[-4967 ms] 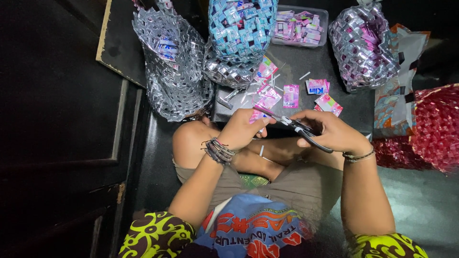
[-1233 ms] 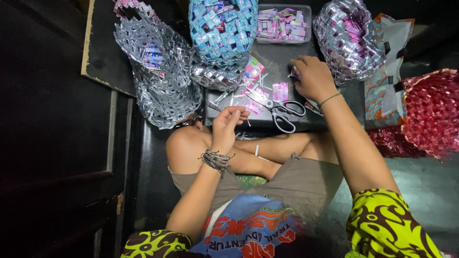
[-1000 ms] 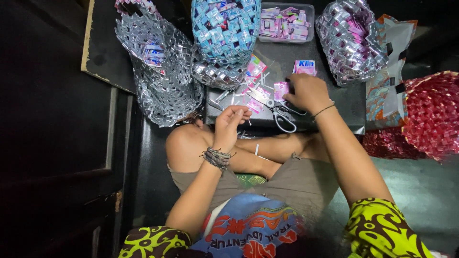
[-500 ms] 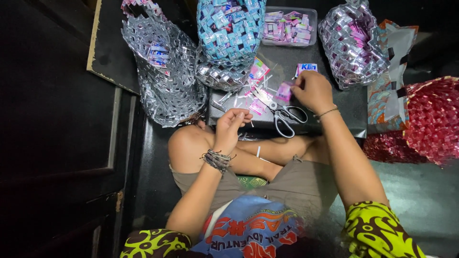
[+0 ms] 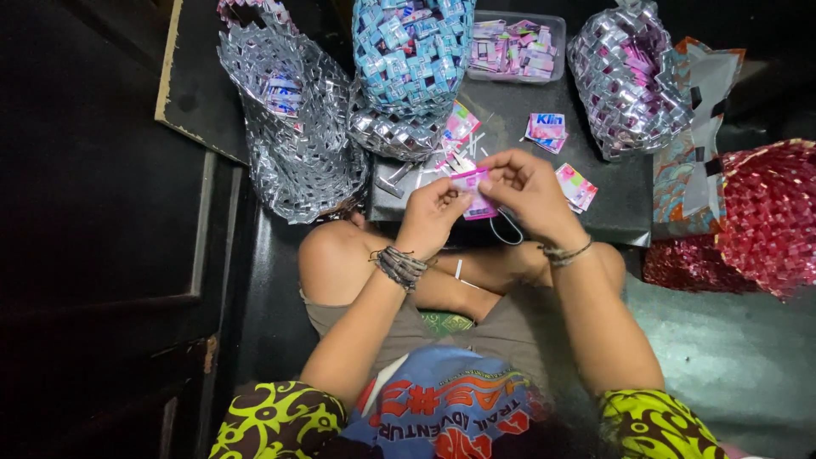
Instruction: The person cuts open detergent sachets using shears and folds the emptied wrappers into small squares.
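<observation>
Both of my hands meet over my lap, pinching one small pink and white wrapper (image 5: 473, 192) between their fingertips. My left hand (image 5: 435, 214) grips its lower left side; my right hand (image 5: 524, 185) holds its upper right edge. Just beyond them a low dark board (image 5: 612, 204) carries more loose wrappers: a blue and pink one (image 5: 546, 129), a pink one (image 5: 576, 185) and several near the woven bags. The handle loop of the scissors (image 5: 507, 231) shows under my right hand; the blades are hidden.
Woven wrapper bags ring the board: a silver bag (image 5: 293, 127) at left, a blue bag (image 5: 412, 51) behind, a silver-pink bag (image 5: 625, 72) and a red bag (image 5: 765, 212) at right. A clear tray (image 5: 514, 47) of folded wrappers stands at the back. My crossed legs lie below.
I put the scissors down on the board. My right hand reached out, picked up a pink wrapper and brought it back to my left hand, which now grips it too.
</observation>
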